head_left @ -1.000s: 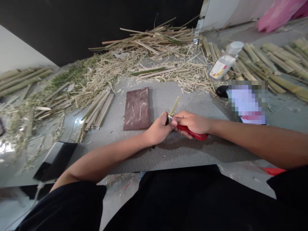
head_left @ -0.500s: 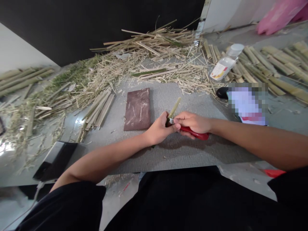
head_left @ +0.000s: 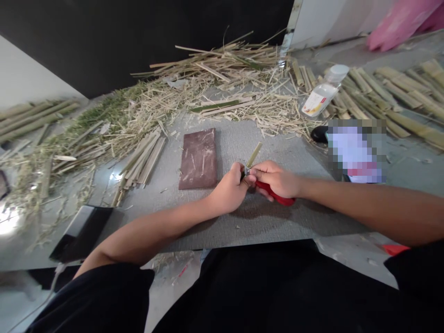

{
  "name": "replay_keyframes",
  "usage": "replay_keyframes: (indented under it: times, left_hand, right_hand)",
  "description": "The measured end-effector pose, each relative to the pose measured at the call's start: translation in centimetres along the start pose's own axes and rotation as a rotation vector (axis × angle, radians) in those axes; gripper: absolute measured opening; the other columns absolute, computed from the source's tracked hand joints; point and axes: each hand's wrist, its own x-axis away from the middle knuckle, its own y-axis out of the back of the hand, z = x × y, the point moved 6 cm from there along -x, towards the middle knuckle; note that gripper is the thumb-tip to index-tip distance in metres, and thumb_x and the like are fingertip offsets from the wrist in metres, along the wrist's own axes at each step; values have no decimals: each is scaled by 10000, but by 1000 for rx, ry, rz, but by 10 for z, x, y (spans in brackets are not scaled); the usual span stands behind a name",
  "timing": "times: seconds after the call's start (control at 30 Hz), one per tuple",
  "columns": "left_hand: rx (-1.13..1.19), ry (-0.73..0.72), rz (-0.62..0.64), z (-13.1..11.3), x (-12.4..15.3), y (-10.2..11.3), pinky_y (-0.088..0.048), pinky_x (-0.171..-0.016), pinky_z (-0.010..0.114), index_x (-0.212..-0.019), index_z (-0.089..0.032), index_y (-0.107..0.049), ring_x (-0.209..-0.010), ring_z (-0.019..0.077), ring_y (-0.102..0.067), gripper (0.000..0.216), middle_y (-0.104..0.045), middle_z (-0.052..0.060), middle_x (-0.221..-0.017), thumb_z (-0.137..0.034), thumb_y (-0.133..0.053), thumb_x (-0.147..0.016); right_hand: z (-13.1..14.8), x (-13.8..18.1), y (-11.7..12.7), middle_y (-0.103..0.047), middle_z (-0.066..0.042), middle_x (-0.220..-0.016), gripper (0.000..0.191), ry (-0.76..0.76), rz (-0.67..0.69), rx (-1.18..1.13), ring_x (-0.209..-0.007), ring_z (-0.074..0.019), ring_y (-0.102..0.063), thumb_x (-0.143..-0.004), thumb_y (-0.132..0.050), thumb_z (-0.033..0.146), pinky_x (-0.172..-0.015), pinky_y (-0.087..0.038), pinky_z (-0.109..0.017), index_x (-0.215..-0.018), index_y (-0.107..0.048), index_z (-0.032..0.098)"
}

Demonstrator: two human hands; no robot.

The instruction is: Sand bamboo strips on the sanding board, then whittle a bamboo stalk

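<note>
My left hand is closed around a short bamboo strip, whose pale green end sticks up and away from me. My right hand grips a red-handled knife; a bit of its metal shows at the strip, between the two hands. The hands meet over the grey work surface, fingers touching or nearly so. Most of the blade and the strip's lower end are hidden by my fingers. Left of the hands lies a flat brown pad with pale scuffs.
A bundle of split bamboo strips lies left of the pad. Bamboo shavings pile along the back. At right stand a clear bottle and a lit phone, with split bamboo lengths behind. A black device sits front left.
Both hands have shifted slightly; the right hand and the red handle moved a little left towards me. The strip's exposed end looks slightly shorter and leans more to the right.
</note>
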Motion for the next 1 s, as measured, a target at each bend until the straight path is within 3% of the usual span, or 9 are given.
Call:
replay_keyframes:
  times: [0.17, 0.3, 0.43, 0.57, 0.83, 1.0]
  left_hand:
    - [11, 48, -1, 2, -1, 1, -374, -658, 329, -924, -225, -397, -717, 154, -489, 230, -496, -20, -781, -370, -527, -1044]
    - [71, 75, 62, 2, 0, -1, -343, -616, 304, -947, -220, -410, -675, 132, -435, 297, -438, -52, -745, -429, -615, -994]
    - [151, 49, 128, 0, 2, -5, -364, -612, 282, -977, -208, -436, -669, 112, -450, 283, -481, -47, -769, -395, -648, -974]
    - [338, 72, 175, 3, 3, -10, -318, -486, 240, -975, -234, -370, -483, 72, -430, 321, -433, -105, -651, -435, -618, -1007]
    - [605, 80, 135, 3, 1, -11, -324, -387, 191, -964, -251, -324, -367, 58, -418, 356, -451, -138, -577, -467, -601, -1023]
    - [637, 81, 154, 3, -1, -10, -331, -382, 187, -992, -253, -317, -361, 62, -395, 399, -447, -145, -574, -556, -574, -1029]
  right_hand:
    - [0, 0, 13, -533, 37, -488, 432, 96, -284, -113, -355, -120, -485, -1034, -542, 567, -357, -398, -239, -787, -558, 213]
    - [0, 0, 31, -543, 42, -533, 421, 178, -466, -165, -378, -121, -506, -951, -690, 590, -366, -411, -252, -798, -566, 218]
    - [1, 1, 33, -554, 50, -576, 358, 232, -464, -121, -413, -108, -504, -920, -766, 506, -395, -423, -254, -815, -577, 221]
    - [5, 4, 33, -541, 52, -573, 330, 243, -506, -98, -422, -106, -504, -944, -739, 454, -410, -410, -258, -794, -559, 222]
    - [4, 2, 39, -558, 36, -582, 338, 254, -573, -174, -419, -124, -515, -993, -631, 522, -417, -393, -272, -850, -581, 220]
    - [1, -1, 32, -603, 15, -590, 300, 203, -409, -239, -424, -137, -548, -1016, -565, 472, -425, -423, -263, -897, -590, 198]
